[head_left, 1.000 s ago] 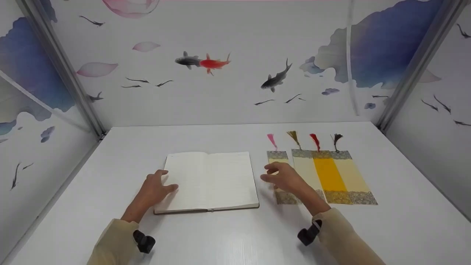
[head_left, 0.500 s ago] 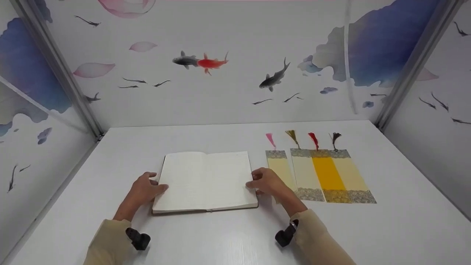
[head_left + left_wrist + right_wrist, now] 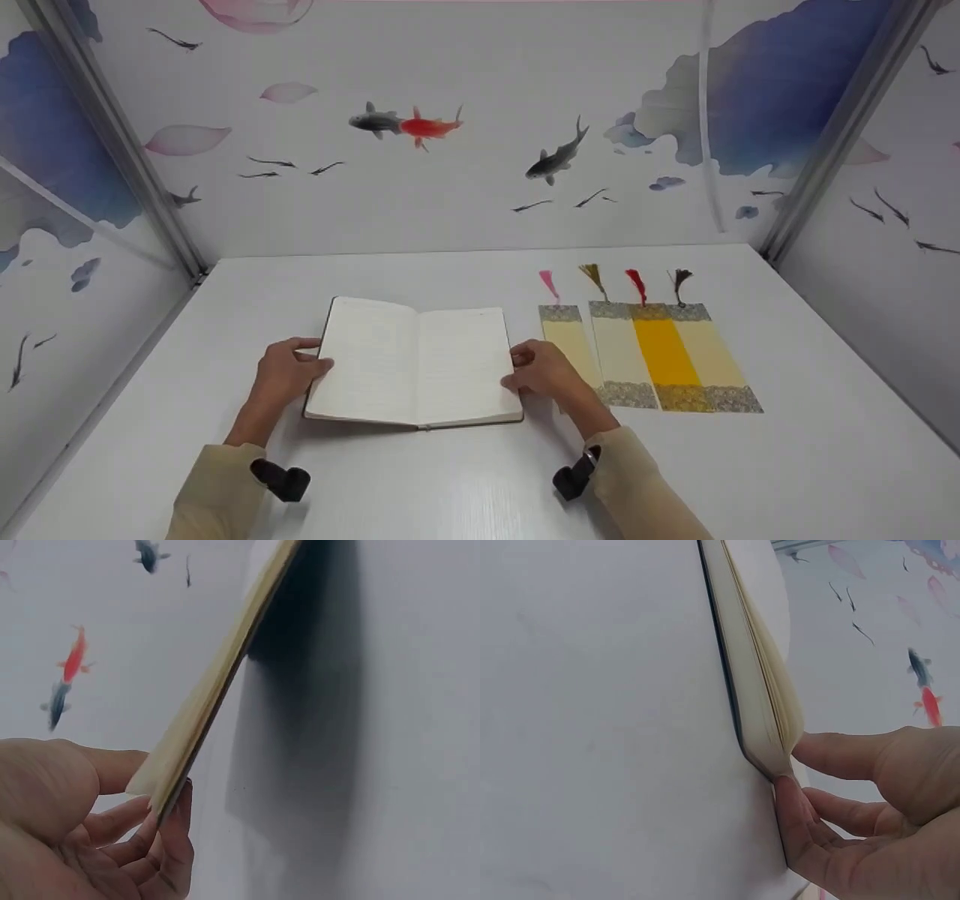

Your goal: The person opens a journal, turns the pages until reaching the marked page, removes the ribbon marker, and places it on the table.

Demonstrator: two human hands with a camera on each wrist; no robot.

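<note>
An open notebook (image 3: pixel 416 367) with blank-looking, faintly lined pages and a dark cover lies in the middle of the table in the head view. My left hand (image 3: pixel 289 369) grips its left edge, thumb on the page and fingers under the cover; that half is tilted up off the table. The left wrist view shows the raised notebook half (image 3: pixel 217 682) with a shadow beneath. On the opposite edge, my right hand (image 3: pixel 547 375) pinches the pages, its thumb on top. In the right wrist view, the page block (image 3: pixel 769 690) bends up between thumb and fingers.
Right of the notebook lie several tasselled bookmarks: a cream one (image 3: pixel 566 341) partly behind the right hand, and a side-by-side group with a yellow bookmark (image 3: pixel 667 352) in its middle. White panels with painted fish (image 3: pixel 555 154) enclose the table (image 3: pixel 480 487) at the back and sides.
My right hand has come left from above the cream bookmark to the notebook's right edge. My left hand has taken hold of the left edge and lifted that half.
</note>
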